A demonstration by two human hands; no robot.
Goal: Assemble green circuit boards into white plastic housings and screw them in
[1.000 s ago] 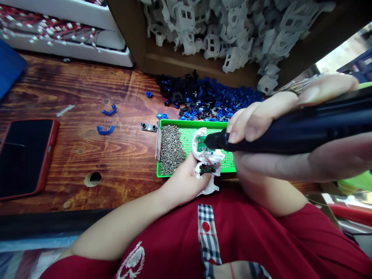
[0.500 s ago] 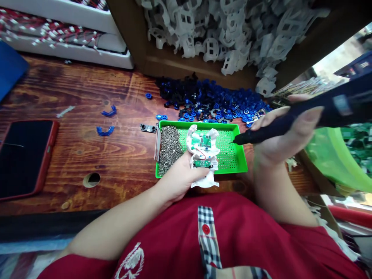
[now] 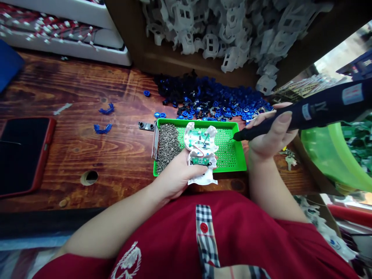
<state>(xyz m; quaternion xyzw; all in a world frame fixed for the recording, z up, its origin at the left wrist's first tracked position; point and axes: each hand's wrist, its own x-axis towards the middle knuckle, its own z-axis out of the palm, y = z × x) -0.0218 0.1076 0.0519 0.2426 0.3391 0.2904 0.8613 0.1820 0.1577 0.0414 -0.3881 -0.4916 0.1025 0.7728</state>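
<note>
My left hand (image 3: pixel 178 170) is closed around a white plastic housing (image 3: pixel 203 179), thumb across its lower half. Two green circuit boards sit in the housing, the larger board (image 3: pixel 199 139) in the upper half, with a red wire running between the halves. Gripped in my right hand (image 3: pixel 269 135) is a dark electric screwdriver (image 3: pixel 308 112), its tip pointing left, apart from the housing. Beneath the housing lies a green perforated tray (image 3: pixel 240 155), with a heap of small screws (image 3: pixel 167 149) at its left end.
Behind the tray spreads a pile of blue and black plastic parts (image 3: pixel 209 97). A cardboard box (image 3: pixel 162 64) of translucent white shells stands at the back. To the left lie a phone (image 3: pixel 23 155) and two blue pieces (image 3: pixel 103 128). A light-green tub (image 3: pixel 322 151) holds circuit boards at right.
My right hand has drawn the screwdriver back to the right, away from the upper board. The housing now lies flatter in my left hand, with both boards in sight.
</note>
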